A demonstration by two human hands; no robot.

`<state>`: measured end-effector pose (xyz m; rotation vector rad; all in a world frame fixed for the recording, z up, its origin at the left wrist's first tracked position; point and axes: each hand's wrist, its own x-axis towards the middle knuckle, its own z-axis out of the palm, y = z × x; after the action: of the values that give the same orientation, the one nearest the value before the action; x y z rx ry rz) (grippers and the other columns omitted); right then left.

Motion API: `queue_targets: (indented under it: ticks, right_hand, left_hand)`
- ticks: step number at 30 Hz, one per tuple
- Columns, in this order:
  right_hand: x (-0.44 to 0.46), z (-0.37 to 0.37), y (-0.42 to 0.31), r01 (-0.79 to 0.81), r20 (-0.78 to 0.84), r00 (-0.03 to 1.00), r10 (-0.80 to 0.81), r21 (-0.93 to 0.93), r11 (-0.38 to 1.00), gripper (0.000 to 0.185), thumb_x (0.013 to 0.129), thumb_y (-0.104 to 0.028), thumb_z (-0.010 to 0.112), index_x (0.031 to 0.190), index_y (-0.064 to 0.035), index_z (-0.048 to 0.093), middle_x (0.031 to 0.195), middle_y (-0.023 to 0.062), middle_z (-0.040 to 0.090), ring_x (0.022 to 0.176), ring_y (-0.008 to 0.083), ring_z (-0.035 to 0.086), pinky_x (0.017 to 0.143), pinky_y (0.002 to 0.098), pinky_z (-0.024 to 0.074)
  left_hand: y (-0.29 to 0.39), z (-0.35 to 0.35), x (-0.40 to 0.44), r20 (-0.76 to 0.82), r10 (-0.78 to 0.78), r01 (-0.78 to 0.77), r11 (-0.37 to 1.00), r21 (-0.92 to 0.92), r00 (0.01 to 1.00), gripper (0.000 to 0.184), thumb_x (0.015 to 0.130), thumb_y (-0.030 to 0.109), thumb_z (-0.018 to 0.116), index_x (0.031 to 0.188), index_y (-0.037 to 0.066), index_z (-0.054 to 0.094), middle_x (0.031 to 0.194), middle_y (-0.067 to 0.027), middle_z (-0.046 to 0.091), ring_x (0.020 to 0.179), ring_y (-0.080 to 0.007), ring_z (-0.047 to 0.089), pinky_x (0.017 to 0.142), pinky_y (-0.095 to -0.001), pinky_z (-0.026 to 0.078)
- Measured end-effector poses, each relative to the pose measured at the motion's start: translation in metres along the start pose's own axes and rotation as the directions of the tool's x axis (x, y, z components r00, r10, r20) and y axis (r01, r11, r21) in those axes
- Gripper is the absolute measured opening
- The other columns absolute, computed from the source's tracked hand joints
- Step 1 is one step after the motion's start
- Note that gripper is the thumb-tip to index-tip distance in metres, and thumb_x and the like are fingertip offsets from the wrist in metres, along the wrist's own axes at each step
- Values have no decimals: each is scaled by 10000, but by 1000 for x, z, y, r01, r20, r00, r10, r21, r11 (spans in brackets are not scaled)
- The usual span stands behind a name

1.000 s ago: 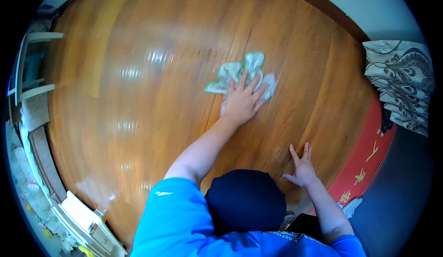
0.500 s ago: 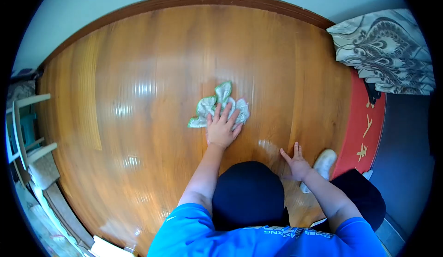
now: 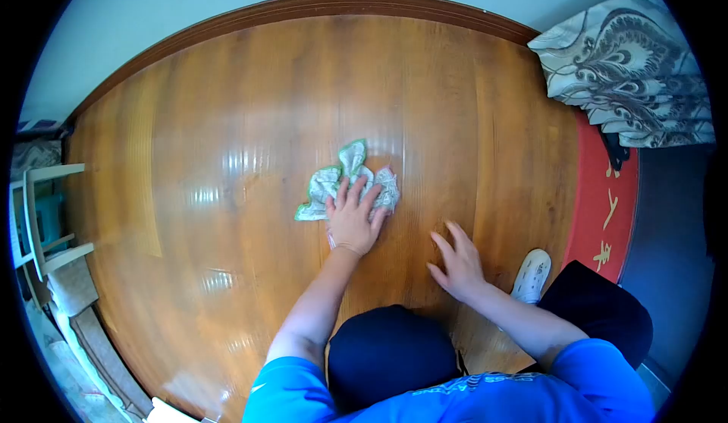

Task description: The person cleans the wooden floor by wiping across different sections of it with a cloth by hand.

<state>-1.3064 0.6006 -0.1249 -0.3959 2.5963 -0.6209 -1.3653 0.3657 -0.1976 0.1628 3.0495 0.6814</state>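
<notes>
My left hand [image 3: 353, 218] lies spread on a crumpled pale cloth [image 3: 322, 185] with green and pink edging, pressing it against the wooden floor [image 3: 288, 104]. The cloth fans out beyond the fingertips and to both sides. To the right, my right hand [image 3: 459, 264] has its fingers apart and holds nothing; it is over the floor in front of my knee, and whether it touches the boards I cannot tell.
A patterned grey curtain [image 3: 622, 66] hangs at the upper right above a red mat [image 3: 603, 195] with gold characters. My white shoe [image 3: 531, 273] is at the right. A pale chair-like frame [image 3: 34, 218] stands at the far left. A brown skirting board [image 3: 341, 4] borders the far wall.
The view has tilted toward the wall. The cloth and my left hand have shifted left in view, with the hand still on the cloth. My right hand has moved left, closer to it.
</notes>
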Motion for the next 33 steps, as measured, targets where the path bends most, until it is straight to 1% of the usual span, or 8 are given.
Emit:
queue_targets:
  ticks: [2,6,10,14,18,24,27,33]
  right_hand:
    - [55,10,-25,161,-165,976,-140,122,979,702,759,-237,738,1375,-109,424,1458,220,300,1335,433,311,1069,487,313]
    - [139,26,-63,453,-39,889,-456,-73,889,653,737,-338,756,1326,-218,501,1471,85,349,1381,396,244,1060,610,248]
    - [152,30,-44,565,-13,820,-572,-141,813,624,676,-398,785,1245,-254,575,1461,27,380,1393,345,238,1069,600,236]
    - [115,15,35,426,-198,867,-457,-180,886,596,652,-397,793,1199,-260,599,1424,39,420,1360,338,302,1069,565,256]
    - [20,-26,160,-44,-384,920,-74,-288,957,607,705,-397,729,1260,-216,559,1390,136,440,1301,385,364,1062,555,271]
    - [-18,-11,250,-878,-744,206,636,146,456,691,821,-514,586,1357,-100,452,1408,270,364,1271,513,330,1032,585,285]
    - [5,-22,247,-936,-677,82,732,201,290,694,839,-541,549,1368,-104,442,1425,259,350,1276,530,318,1017,614,284]
    - [71,-87,309,-758,-756,402,517,41,651,706,836,-554,544,1373,-108,440,1446,201,360,1303,492,323,1040,628,260]
  left_hand:
    - [-7,6,5,-77,-172,143,946,-291,982,465,867,409,601,1247,146,556,1287,-54,543,1272,-306,428,1015,-538,317]
    - [-36,-52,5,156,-563,255,100,-962,811,400,981,377,486,1268,99,510,1255,-59,556,1158,-176,509,967,-350,390]
    - [-65,-102,-15,132,-694,411,253,-876,708,399,980,332,517,1276,65,506,1247,-70,553,1140,-171,525,964,-320,394]
    - [-96,-68,4,30,-423,308,607,-732,905,393,967,291,549,1269,40,524,1275,-97,547,1196,-231,497,1028,-340,358]
    - [-38,-44,59,-16,-160,147,934,-325,987,429,915,241,594,1286,45,505,1290,-210,510,1244,-363,440,1067,-421,321]
    - [35,34,99,-39,138,-135,988,77,990,564,861,332,605,1358,117,450,1447,-204,355,1328,-417,322,1066,-588,246]
    - [60,54,97,-36,-16,25,959,284,999,584,857,390,569,1377,154,446,1496,-194,292,1381,-394,261,1082,-617,188]
    - [60,52,98,2,-59,57,971,231,998,603,845,399,552,1392,171,438,1519,-186,253,1412,-387,200,1099,-614,147]
